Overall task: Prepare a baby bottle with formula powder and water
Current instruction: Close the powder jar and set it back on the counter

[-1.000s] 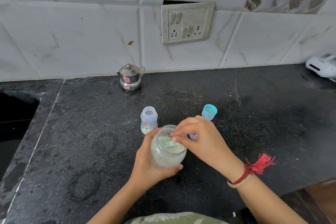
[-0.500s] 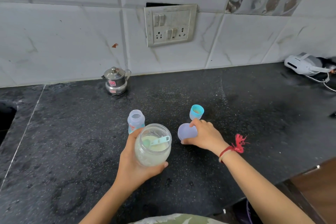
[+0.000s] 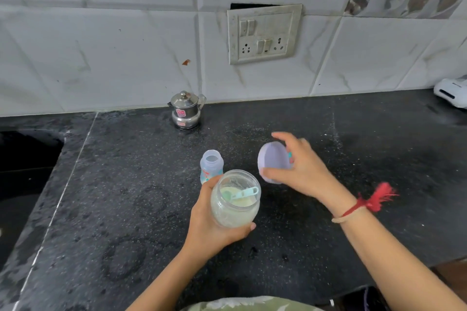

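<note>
My left hand [image 3: 214, 225] grips a clear jar [image 3: 235, 199] of pale formula powder, held open and slightly tilted above the black counter. A light teal scoop [image 3: 242, 194] lies inside on the powder. My right hand [image 3: 300, 169] holds the jar's lilac lid [image 3: 274, 160] on edge, lifted just right of the jar. The small baby bottle [image 3: 211, 166] stands uncapped on the counter right behind the jar. A sliver of teal, the bottle's cap [image 3: 290, 156], shows behind my right fingers.
A small steel pot with lid [image 3: 186, 111] stands by the tiled wall. A sink opening [image 3: 25, 151] lies at the far left. A white device [image 3: 452, 91] rests at the right edge. A switchboard [image 3: 264, 33] is on the wall.
My right hand left the scoop in the jar, took the lilac lid from the counter and lifted it up beside the jar. The jar stays in my left hand.
</note>
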Demonstrator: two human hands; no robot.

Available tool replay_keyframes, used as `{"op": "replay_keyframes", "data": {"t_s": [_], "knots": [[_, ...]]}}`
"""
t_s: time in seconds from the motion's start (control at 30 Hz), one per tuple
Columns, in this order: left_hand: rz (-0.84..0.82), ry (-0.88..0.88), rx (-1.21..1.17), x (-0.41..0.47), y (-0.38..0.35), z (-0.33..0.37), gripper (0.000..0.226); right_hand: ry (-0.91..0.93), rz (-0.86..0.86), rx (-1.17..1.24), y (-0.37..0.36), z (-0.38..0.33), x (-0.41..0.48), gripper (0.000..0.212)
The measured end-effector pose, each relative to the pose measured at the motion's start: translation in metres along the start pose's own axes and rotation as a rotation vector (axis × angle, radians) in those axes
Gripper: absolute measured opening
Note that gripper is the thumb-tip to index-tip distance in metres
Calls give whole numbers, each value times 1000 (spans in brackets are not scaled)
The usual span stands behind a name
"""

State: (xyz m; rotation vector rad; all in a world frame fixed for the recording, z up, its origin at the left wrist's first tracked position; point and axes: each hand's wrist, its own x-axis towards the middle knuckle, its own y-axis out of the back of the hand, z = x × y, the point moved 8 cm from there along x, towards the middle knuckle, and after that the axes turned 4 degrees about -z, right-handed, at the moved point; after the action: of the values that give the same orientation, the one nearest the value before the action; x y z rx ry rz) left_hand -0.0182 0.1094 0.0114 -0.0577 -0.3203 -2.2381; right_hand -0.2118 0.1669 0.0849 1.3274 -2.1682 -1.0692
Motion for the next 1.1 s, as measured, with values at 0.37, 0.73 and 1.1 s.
{"op": "replay_keyframes", "data": {"t_s": [0.37,0.73,1.1], "knots": [[27,30,-20,6,5,4,88,306,-188,450,-16,-79,-22,44],[57,52,-86,8,6,2,90,310,-234,79,-31,-61,-25,38],[9,64,-53,6,-1,1,89,268,-465,-281,-38,-78,-17,76]]}}
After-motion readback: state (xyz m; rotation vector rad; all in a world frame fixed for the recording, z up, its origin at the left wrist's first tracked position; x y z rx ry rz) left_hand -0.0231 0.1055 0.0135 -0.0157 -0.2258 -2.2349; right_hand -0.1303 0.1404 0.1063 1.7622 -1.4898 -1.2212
